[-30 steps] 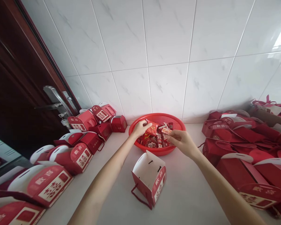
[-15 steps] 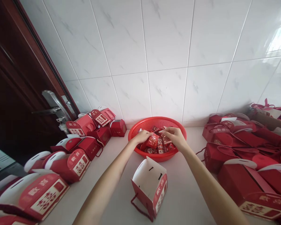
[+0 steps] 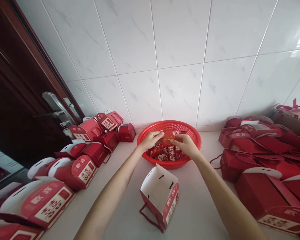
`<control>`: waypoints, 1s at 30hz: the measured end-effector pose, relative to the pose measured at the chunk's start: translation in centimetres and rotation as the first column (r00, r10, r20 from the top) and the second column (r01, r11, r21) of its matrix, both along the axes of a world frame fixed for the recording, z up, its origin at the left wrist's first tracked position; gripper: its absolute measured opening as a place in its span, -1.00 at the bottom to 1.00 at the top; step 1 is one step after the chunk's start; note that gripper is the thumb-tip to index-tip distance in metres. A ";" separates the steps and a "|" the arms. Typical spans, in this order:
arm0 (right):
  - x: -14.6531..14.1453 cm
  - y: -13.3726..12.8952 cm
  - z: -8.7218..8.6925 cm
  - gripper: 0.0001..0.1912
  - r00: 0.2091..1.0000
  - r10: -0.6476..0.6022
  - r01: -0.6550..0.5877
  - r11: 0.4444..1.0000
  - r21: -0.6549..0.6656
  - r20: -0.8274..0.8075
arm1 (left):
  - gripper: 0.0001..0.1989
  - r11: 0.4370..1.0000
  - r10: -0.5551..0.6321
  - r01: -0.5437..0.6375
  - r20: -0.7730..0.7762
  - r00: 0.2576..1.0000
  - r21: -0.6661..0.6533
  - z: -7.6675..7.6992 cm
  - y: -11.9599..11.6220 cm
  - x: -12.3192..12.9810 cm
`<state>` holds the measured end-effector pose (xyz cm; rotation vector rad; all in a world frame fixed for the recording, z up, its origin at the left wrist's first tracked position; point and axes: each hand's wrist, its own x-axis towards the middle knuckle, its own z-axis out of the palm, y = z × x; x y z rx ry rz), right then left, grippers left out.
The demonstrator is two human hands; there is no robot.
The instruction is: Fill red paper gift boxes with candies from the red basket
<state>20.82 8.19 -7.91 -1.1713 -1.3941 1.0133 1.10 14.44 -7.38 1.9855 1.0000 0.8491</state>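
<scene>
A red plastic basket (image 3: 155,127) against the wall holds several wrapped candies (image 3: 172,154). Above them, my left hand (image 3: 150,139) and my right hand (image 3: 185,144) stretch a red, gold-printed wrapped packet (image 3: 168,138) between them. Each hand pinches one side of it with thumb and fingers. What lies inside the wrapper I cannot make out. Nearer to me, between my forearms, an open red gift box (image 3: 159,196) stands with its white inside facing up and a dark red cord handle hanging at its front left.
Several red gift boxes (image 3: 76,170) stand in rows at the left. More red boxes (image 3: 262,190) crowd the right side. Behind is a white tiled wall (image 3: 180,90); a dark door with a metal handle (image 3: 58,108) is at the left.
My hands have come up from among the candies. The red packet is now raised and spread between them. The open box in front stays in place.
</scene>
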 end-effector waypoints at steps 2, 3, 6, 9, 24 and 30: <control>0.1 -0.1 0.1 -0.66 0.997 -0.017 0.018 1.000 0.008 -0.075 | -0.39 1.000 -0.011 0.011 -0.025 1.000 -0.009 -0.1 0.2 0.0; 0.2 -0.2 0.2 -0.66 0.992 -0.030 0.030 1.000 0.004 -0.126 | -0.38 1.000 -0.016 0.015 -0.041 0.999 -0.010 -0.1 0.3 -0.1; 0.5 -0.1 0.4 -0.67 0.953 -0.070 0.065 0.998 -0.026 -0.294 | -0.39 0.999 -0.033 0.035 -0.119 0.992 0.008 0.0 0.5 0.0; 0.9 0.1 0.5 -0.67 0.910 -0.084 0.067 0.996 -0.056 -0.405 | -0.59 0.993 -0.095 0.109 -0.276 0.956 0.035 0.2 0.1 0.3; 1.2 0.0 0.6 -0.79 0.813 -0.069 0.030 0.997 -0.077 -0.578 | -0.91 0.975 0.166 -0.005 -0.720 0.674 0.221 0.3 0.0 0.1; 1.1 -0.1 0.5 -0.78 0.829 -0.062 0.026 0.997 -0.072 -0.555 | -0.87 0.995 -0.007 0.079 -0.724 0.690 0.066 0.0 -0.4 0.3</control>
